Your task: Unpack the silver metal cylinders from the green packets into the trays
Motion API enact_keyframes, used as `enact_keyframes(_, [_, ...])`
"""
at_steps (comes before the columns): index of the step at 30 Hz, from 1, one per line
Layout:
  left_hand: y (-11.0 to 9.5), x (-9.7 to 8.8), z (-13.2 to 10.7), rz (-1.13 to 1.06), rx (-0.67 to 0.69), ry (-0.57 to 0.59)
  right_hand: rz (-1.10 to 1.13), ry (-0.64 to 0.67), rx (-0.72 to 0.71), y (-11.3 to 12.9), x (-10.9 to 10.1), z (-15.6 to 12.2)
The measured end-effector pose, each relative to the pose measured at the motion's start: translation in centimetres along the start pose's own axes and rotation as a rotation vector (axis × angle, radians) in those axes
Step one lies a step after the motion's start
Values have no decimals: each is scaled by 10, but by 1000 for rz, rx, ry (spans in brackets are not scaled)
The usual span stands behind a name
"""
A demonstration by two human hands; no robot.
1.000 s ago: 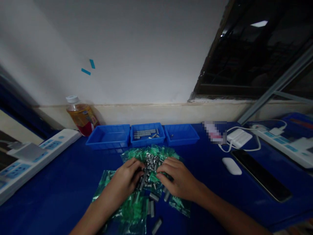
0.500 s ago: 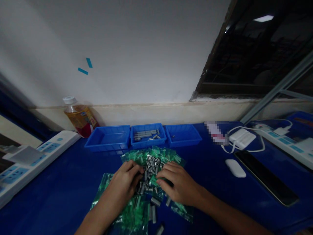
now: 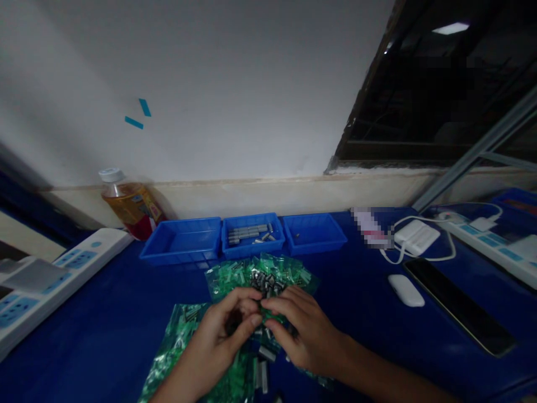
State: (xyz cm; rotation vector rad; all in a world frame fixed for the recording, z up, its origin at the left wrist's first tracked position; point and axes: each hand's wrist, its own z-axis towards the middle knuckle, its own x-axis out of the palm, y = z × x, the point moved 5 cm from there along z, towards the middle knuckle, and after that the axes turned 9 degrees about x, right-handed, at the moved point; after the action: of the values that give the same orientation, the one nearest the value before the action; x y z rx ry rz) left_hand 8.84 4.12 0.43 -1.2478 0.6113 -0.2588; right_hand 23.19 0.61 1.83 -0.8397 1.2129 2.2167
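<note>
My left hand (image 3: 224, 336) and my right hand (image 3: 300, 330) meet over a heap of small grey metal pieces (image 3: 266, 282) lying on green plastic bags (image 3: 268, 271). The left hand's fingers curl around something dark that I cannot make out. The right hand's fingertips pinch together against the left hand's fingertips, and what they hold is too small to name. More green bags (image 3: 184, 336) lie under my left wrist. A few loose metal pieces (image 3: 264, 364) rest below the hands.
Three blue trays stand in a row behind the heap: left tray (image 3: 180, 242), middle tray (image 3: 251, 238) with metal pieces, right tray (image 3: 314, 234). A drink bottle (image 3: 128, 204) leans at the wall. Power strips (image 3: 54, 274) (image 3: 495, 240), a charger (image 3: 415, 236), a white case (image 3: 405, 290) and a phone (image 3: 457, 305) flank the table.
Both hands have lifted off the heap and drawn toward me, coming together fingertip to fingertip. The left hand has turned palm-inward and curled. The view has shifted slightly.
</note>
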Motion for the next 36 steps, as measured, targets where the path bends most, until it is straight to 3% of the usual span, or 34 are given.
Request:
enact_keyframes(6, [3, 3, -1, -69, 7, -4, 12, 50, 4, 0, 3, 0])
enact_keyframes(15, [-17, 4, -4, 424, 324, 7, 118, -30, 84, -6, 0, 1])
enact_keyframes(21, [-15, -4, -3, 385, 251, -87, 99, -82, 46, -3, 0, 1])
enact_keyframes(28, [-13, -1, -1, 364, 197, 4, -7, -168, -108, 6, -7, 6])
enact_keyframes(32, [-11, -14, 2, 538, 221, -56, -131, -316, -57, -25, -30, 23])
enact_keyframes(36, [-5, -23, 2, 714, 247, 8, -298, -531, 226, -86, -58, 31])
